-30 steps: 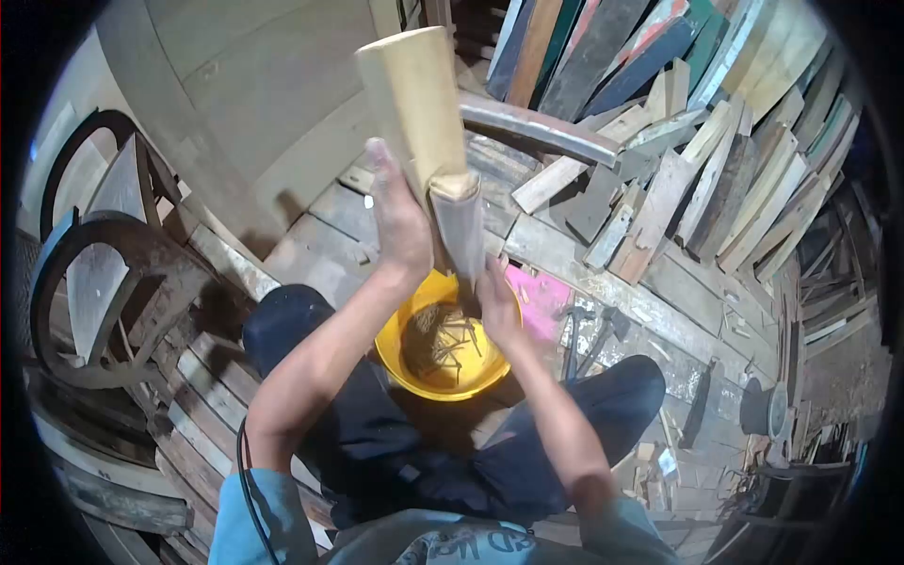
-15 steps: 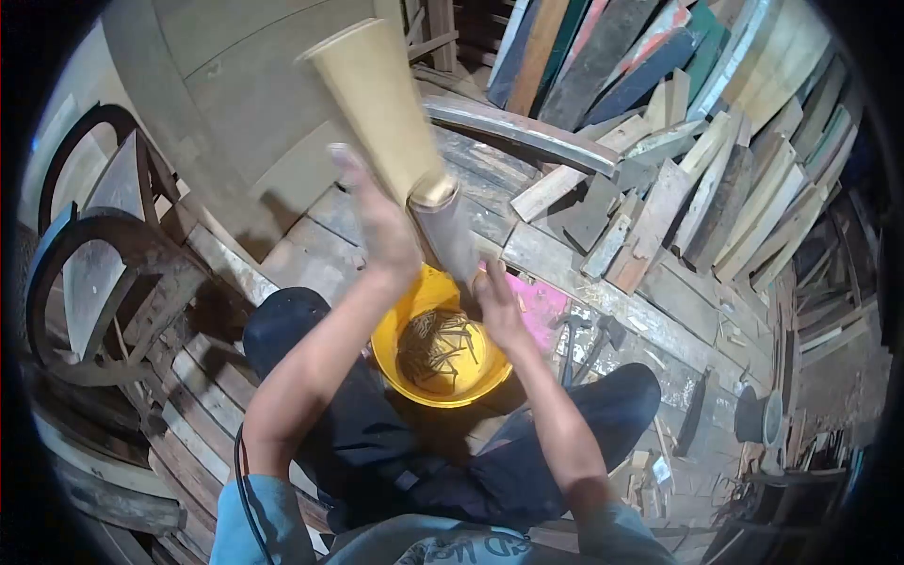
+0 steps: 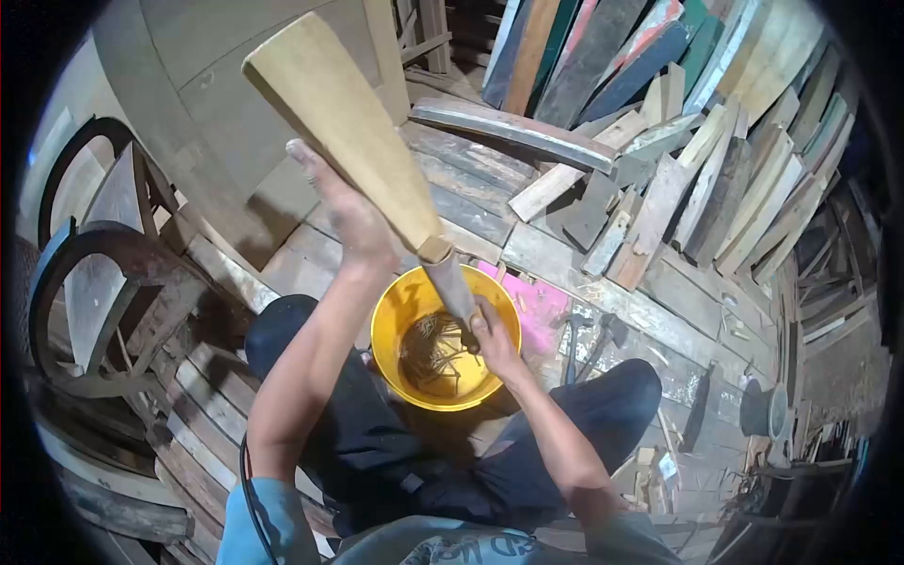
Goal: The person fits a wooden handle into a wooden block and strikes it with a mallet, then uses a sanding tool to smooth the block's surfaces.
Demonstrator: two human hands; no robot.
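Note:
A pale tapered wooden piece slants up to the left, its narrow lower end meeting a grey blade-like tool. My left hand lies along the piece's left side, fingers stretched upward and the palm against or close to the wood. In my right hand is the tool's handle, with the fingers wrapped round it. Below, between my legs, a yellow bucket holds many nails. How the tool's tip meets the wood is partly hidden.
A pink sheet lies right of the bucket, beside a hammer. Wood offcuts are piled at the upper right, with boards leaning behind. Curved dark frames stand at the left.
The wooden piece has tilted further left, and my left hand has moved left with it. My right hand and the tool have shifted slightly down, uncovering more of the bucket's rim.

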